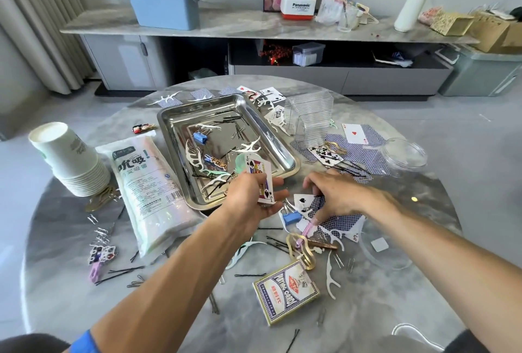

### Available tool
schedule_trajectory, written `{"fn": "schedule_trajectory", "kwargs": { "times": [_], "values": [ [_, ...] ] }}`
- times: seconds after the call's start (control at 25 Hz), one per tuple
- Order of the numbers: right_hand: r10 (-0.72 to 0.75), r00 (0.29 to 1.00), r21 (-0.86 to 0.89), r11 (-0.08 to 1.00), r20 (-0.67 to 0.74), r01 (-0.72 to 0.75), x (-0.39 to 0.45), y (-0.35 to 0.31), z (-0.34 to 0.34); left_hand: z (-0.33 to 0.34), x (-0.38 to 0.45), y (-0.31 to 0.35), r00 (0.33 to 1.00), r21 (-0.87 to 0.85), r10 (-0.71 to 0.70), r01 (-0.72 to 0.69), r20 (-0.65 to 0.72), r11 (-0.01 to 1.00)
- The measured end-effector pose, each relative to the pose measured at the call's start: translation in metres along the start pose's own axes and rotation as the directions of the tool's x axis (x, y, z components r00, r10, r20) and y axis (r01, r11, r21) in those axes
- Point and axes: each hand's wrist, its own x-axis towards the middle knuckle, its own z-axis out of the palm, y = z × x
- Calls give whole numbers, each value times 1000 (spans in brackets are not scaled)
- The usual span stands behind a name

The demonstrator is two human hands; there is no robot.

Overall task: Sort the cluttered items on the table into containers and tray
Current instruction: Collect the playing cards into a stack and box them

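Note:
My left hand [248,200] holds playing cards [261,180], a jack of spades facing up, just in front of the steel tray [175,138]. My right hand [336,194] rests palm down on a heap of cards [339,222] with blue backs, its fingers touching an ace of spades [303,199]; whether it grips a card is hidden. The tray holds bobby pins, white antler-shaped picks, a blue binder clip [200,137] and a small green cup. More cards [358,149] lie scattered at the right.
A card box [285,293] lies near the front. A clear ribbed container [310,118] and a clear round tub [404,155] stand right of the tray. Paper cups [67,157] and a straw pack [147,189] lie left. Hairpins, paper clips, a gold clip [299,248] and another blue binder clip [291,217] litter the table.

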Motion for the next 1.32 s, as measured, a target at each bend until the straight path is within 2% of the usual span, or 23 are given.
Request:
{"fn": "schedule_trajectory", "kwargs": {
  "times": [0.12,0.32,0.36,0.44,0.52,0.6,0.72,0.8,0.88,0.92,1.0,1.08,1.16,1.2,1.24,1.28,1.32],
  "values": [
    [38,998,79,996,46,-41,5,4,-1,-1,4,-3,1000,21,-2,2,-1,1000],
    [58,998,27,998,32,-58,0,5,1,0,0,-11,1000,70,-19,19,0,997],
    [48,999,80,996,12,-49,-3,5,1,0,0,-11,1000,76,-22,21,3,997],
    [64,997,298,953,-54,-45,-7,3,-1,1,0,-12,1000,80,-17,16,6,997],
    [135,982,560,828,-133,-38,-7,-1,-6,1,2,-12,1000,76,-13,12,3,997],
    [209,964,730,683,-164,-24,-7,-6,-12,1,2,-13,1000,89,-14,14,3,996],
    [285,946,830,557,-155,-32,-6,-15,-16,1,4,-15,1000,102,-14,13,11,995],
    [389,899,870,493,-203,-16,-6,-19,-20,0,6,-16,1000,107,15,-16,7,994],
    [505,827,909,416,-248,19,-13,-20,-30,1,8,-17,994,130,106,-103,-22,986],
    [519,822,940,338,-235,55,-18,-19,-36,0,8,-18,985,150,167,-161,-32,975],
    [403,901,984,137,-162,115,-31,-21,-43,2,6,-17,967,156,254,-250,-3,955],
    [177,978,992,69,-112,102,-40,-29,-42,7,2,-17,964,88,245,-254,99,963],
    [65,991,990,90,-115,109,-41,-36,-35,10,-2,-18,964,22,189,-196,188,980],
    [96,987,981,157,-132,116,-40,-38,-32,10,-2,-19,971,32,156,-165,181,986],
    [158,973,940,322,-169,111,-39,-35,-30,10,-2,-20,980,50,123,-132,158,990],
    [190,960,829,555,-205,67,-39,-29,-27,8,-1,-22,986,64,94,-104,137,993],
    [163,967,639,769,-195,-1,-39,-25,-22,7,0,-22,990,66,70,-79,120,995]
  ]
}}
